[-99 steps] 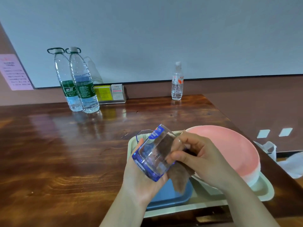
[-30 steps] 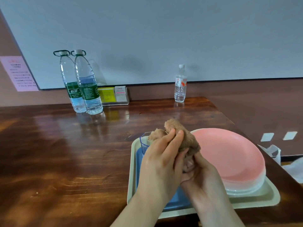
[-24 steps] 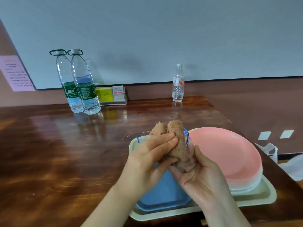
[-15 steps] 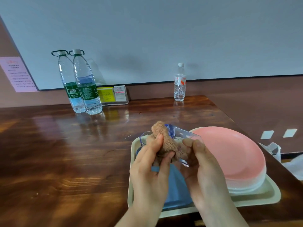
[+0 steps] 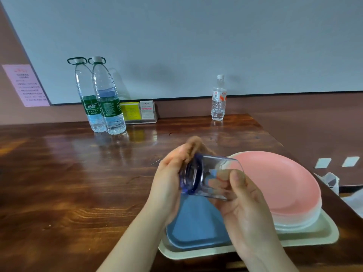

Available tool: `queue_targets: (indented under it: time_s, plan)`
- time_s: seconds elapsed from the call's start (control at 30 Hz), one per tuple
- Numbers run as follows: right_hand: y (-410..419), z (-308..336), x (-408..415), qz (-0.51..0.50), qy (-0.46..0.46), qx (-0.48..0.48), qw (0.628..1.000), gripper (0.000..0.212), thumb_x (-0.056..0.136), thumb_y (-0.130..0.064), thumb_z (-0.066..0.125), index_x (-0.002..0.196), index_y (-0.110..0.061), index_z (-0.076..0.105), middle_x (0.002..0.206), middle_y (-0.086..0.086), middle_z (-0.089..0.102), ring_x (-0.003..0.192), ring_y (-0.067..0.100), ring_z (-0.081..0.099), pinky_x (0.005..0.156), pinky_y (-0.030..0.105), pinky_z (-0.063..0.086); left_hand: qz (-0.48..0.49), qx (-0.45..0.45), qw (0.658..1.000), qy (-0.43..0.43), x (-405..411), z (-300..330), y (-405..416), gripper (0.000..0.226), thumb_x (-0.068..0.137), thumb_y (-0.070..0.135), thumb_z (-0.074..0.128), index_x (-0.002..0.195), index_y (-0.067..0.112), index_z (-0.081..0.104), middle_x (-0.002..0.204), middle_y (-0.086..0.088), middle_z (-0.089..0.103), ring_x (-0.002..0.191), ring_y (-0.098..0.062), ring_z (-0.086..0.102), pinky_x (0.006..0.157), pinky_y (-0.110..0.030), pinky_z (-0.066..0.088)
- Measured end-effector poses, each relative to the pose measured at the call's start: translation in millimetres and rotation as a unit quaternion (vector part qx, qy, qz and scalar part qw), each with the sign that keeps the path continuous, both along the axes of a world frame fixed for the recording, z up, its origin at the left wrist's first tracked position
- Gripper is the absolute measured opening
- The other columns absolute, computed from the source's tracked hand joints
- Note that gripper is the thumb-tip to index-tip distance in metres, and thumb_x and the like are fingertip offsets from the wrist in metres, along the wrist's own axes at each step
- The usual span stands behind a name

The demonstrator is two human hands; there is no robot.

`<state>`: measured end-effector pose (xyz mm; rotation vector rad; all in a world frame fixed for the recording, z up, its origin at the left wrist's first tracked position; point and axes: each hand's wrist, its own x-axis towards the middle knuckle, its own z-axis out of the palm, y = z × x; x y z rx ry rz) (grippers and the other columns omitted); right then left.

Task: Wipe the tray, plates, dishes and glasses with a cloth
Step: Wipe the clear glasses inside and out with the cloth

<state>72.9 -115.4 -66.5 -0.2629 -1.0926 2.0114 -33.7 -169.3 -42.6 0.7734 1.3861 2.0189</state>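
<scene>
Glass (image 5: 211,178): clear with a blue base, held on its side above the tray, base toward the left hand, mouth toward the pink plates. Partly blurred.

Right hand (image 5: 241,209): fingers curled under the glass, thumb over its upper wall; grips the glass.

Left hand (image 5: 169,181): fingers curled around the cloth, held against the base end of the glass.

Cloth (image 5: 193,146): brown, bunched; shows above the left hand, just beside the glass base. Blurred, so the exact contact with the glass cannot be told.

Tray (image 5: 306,235): pale cream, rectangular, on the tabletop near its right front edge.

Blue dish (image 5: 194,226): flat, in the left part of the tray, below the hands.

Pink plates (image 5: 279,181): stacked in the right part of the tray; pink on top, whitish rims showing beneath.

Tabletop (image 5: 68,183): dark glossy wood.

Large bottles (image 5: 100,97): two, clear with green labels, upright side by side at the back left.

Small bottle (image 5: 219,99): clear, upright at the back, well apart from the large ones.

Card holder (image 5: 140,112): just right of the large bottles, with yellow and white cards.

Pink notice (image 5: 25,85): on the wall, far left.
</scene>
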Motion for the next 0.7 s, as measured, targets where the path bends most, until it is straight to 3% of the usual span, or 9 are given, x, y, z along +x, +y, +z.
queue_targets:
  time_s: [0.07,0.13,0.27,0.37,0.5,0.6,0.7]
  plan:
    - [0.7,4.5,0.3,0.003,0.027,-0.003,1.000,0.035,0.054,-0.050,0.080,0.068,-0.019,0.074,0.066,0.004,0.070,0.062,0.014,0.068,0.058,0.025,0.055,-0.012,0.041,0.996,-0.074,4.4,-2.4,-3.6,0.045,0.082,0.032,0.057,0.117,0.004,0.062,0.114,-0.020,0.066,0.101,-0.033,0.063,0.081,-0.038,0.053]
    - [-0.7,5.8,-1.9,-0.022,0.030,-0.014,0.999,0.024,0.060,-0.043,0.070,0.065,-0.020,0.073,0.064,0.002,0.070,0.060,0.012,0.067,0.056,0.024,0.055,0.013,0.085,0.992,-0.095,9.3,-6.6,-3.7,0.042,0.078,0.024,0.052,0.117,0.012,0.063,0.109,-0.011,0.071,0.097,-0.024,0.067,0.080,-0.030,0.055]
    - [-4.5,4.5,-13.5,-0.117,-0.017,0.058,0.991,0.027,0.080,-0.046,0.065,0.071,-0.021,0.071,0.068,-0.004,0.071,0.068,0.007,0.067,0.064,0.021,0.052,0.041,0.059,0.995,-0.065,17.6,-16.1,-2.9,0.031,0.089,0.024,0.046,0.107,0.011,0.067,0.077,-0.009,0.070,0.061,-0.017,0.063,0.049,-0.027,0.051]
    - [-2.1,-2.0,-18.5,-0.181,-0.064,0.142,0.971,0.017,0.088,-0.027,0.059,0.076,-0.016,0.064,0.068,-0.010,0.071,0.067,0.001,0.066,0.066,0.014,0.049,0.058,0.004,0.997,-0.050,13.5,-23.5,-6.1,0.035,0.097,0.021,0.042,0.084,0.012,0.074,0.075,-0.011,0.070,0.066,-0.017,0.063,0.060,-0.027,0.050]
    - [3.1,-16.4,-24.4,-0.253,-0.138,0.354,0.889,0.019,0.086,-0.035,0.045,0.077,-0.030,0.061,0.075,-0.020,0.069,0.074,-0.002,0.065,0.069,0.010,0.046,0.029,-0.014,0.997,-0.064,7.1,-24.0,-12.3,0.037,0.099,0.012,0.039,0.084,0.001,0.071,0.072,-0.015,0.069,0.057,-0.016,0.064,0.050,-0.021,0.050]
    - [12.3,-26.5,-28.3,-0.323,-0.161,0.489,0.794,0.026,0.088,-0.025,0.044,0.076,-0.017,0.066,0.071,-0.009,0.068,0.070,0.007,0.060,0.065,0.019,0.045,0.024,-0.021,0.997,-0.073,0.3,-26.2,-19.4,0.041,0.100,0.013,0.036,0.081,0.005,0.072,0.076,-0.015,0.071,0.062,-0.018,0.066,0.053,-0.025,0.052]
    - [18.0,-27.3,-27.5,-0.339,-0.174,0.552,0.742,0.027,0.087,-0.023,0.046,0.075,-0.012,0.067,0.065,-0.004,0.064,0.066,0.010,0.052,0.066,0.023,0.044,0.018,-0.035,0.996,-0.085,-8.7,-26.8,-26.3,0.038,0.099,0.015,0.038,0.086,0.007,0.073,0.084,-0.014,0.072,0.068,-0.018,0.068,0.056,-0.026,0.055]
